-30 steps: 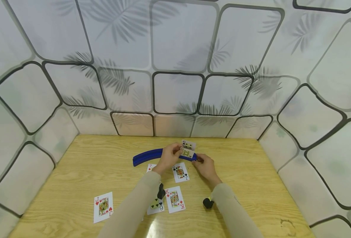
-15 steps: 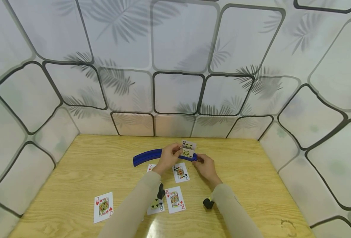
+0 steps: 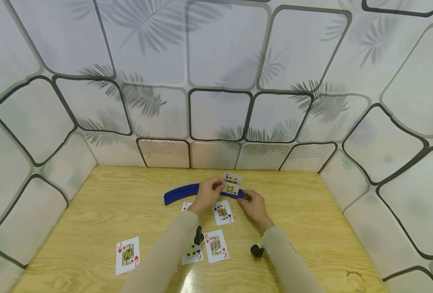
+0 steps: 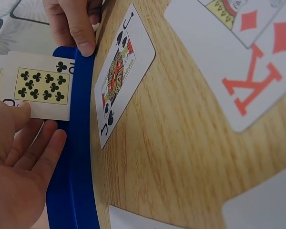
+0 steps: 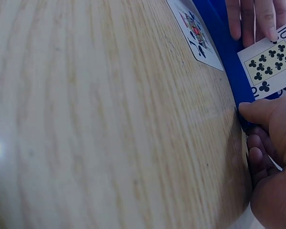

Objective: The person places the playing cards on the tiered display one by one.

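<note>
My left hand [image 3: 207, 196] pinches the ten of clubs [image 4: 42, 86] between thumb and fingers. That playing card stands in the right part of a curved blue card holder [image 3: 181, 193], its lower edge at the slot. Just behind it another card marked 6 [image 3: 233, 178] stands upright, partly covered. With thumb and curled fingers, my right hand [image 3: 253, 205] grips the holder's right end. On the table in front of the holder lies the jack of spades [image 3: 223, 213]. A red seven [image 3: 185, 206] is mostly covered by my left arm.
Nearer on the wooden table [image 3: 304, 228] lie the king of diamonds [image 3: 216, 246] and a clubs card [image 3: 192, 255] partly under my left sleeve. Further left is the jack of hearts [image 3: 127, 255]. A patterned wall covering [image 3: 216, 114] rises behind the table and at both sides.
Almost nothing differs. Both hands keep their places at the holder, and the ten of clubs has at most shifted slightly.
</note>
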Demonstrator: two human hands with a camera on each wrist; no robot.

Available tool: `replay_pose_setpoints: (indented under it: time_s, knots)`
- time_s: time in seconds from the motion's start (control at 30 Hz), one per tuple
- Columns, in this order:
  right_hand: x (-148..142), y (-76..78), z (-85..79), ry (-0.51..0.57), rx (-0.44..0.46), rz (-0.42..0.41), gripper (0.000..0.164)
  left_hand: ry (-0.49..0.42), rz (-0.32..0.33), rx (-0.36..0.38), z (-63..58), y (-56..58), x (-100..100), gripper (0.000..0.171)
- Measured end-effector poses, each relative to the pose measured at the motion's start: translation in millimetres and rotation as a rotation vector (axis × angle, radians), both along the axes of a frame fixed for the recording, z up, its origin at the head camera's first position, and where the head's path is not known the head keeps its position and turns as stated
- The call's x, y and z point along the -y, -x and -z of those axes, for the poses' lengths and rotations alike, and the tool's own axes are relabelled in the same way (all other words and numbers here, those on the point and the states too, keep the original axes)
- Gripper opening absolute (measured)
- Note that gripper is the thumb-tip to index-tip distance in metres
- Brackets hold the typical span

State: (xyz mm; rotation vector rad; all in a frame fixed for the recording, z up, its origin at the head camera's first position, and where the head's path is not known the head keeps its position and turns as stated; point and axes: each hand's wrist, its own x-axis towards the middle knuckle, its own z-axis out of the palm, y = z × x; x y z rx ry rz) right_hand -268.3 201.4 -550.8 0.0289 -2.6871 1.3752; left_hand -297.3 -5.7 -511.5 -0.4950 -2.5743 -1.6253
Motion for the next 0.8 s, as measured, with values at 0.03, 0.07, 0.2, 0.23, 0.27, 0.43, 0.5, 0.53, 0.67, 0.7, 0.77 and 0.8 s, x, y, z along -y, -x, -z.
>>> replay_pose_setpoints:
  time_s: [0.03, 0.07, 0.2, 0.23, 0.27, 0.43, 0.5, 0.53, 0.67, 0.7, 0.77, 0.8]
  knots:
    - [0, 0.3, 0.5, -0.003, -0.001, -0.001, 0.037, 0.002, 0.003, 0.001, -0.2, -0.1, 0, 0.021]
    - [0, 0.5, 0.8, -0.003, 0.001, -0.002, 0.038, 0.007, 0.003, 0.006, -0.3, -0.2, 1, 0.023]
    - [0, 1.1, 1.3, 0.0, 0.002, 0.0, 0.038, 0.02, -0.001, 0.025, -0.9, -0.7, 2, 0.029]
    - [0, 1.2, 1.1, -0.002, -0.002, 0.0, 0.038, 0.024, -0.004, 0.03, -1.0, -0.6, 2, 0.03]
    - [0, 1.1, 0.7, 0.004, -0.001, 0.001, 0.038, 0.025, -0.009, 0.04, -1.1, -0.7, 3, 0.031]
    - [-1, 1.0, -0.5, 0.005, 0.001, 0.007, 0.037, 0.027, -0.019, 0.055, -1.4, -0.3, 5, 0.027]
    - [0, 0.9, -0.2, 0.008, 0.012, 0.012, 0.037, 0.029, -0.019, 0.057, -1.6, -0.4, 6, 0.024]
    - [0, 0.9, 0.1, 0.008, 0.017, 0.013, 0.038, 0.028, -0.019, 0.058, -1.8, -0.5, 7, 0.024]
    - [-1, 1.0, 1.2, -0.006, 0.014, 0.013, 0.038, 0.037, -0.005, 0.049, -2.4, -1.5, 12, 0.025]
    - [-1, 0.9, 1.2, -0.009, 0.011, 0.012, 0.038, 0.041, 0.0, 0.046, -3.1, -2.1, 14, 0.026]
    - [0, 0.6, 1.1, -0.008, 0.007, 0.009, 0.038, 0.059, 0.011, 0.032, -5.0, -4.2, 19, 0.027]
    - [0, 0.3, 1.0, -0.004, 0.007, 0.007, 0.038, 0.068, 0.017, 0.029, -6.5, -5.4, 22, 0.027]
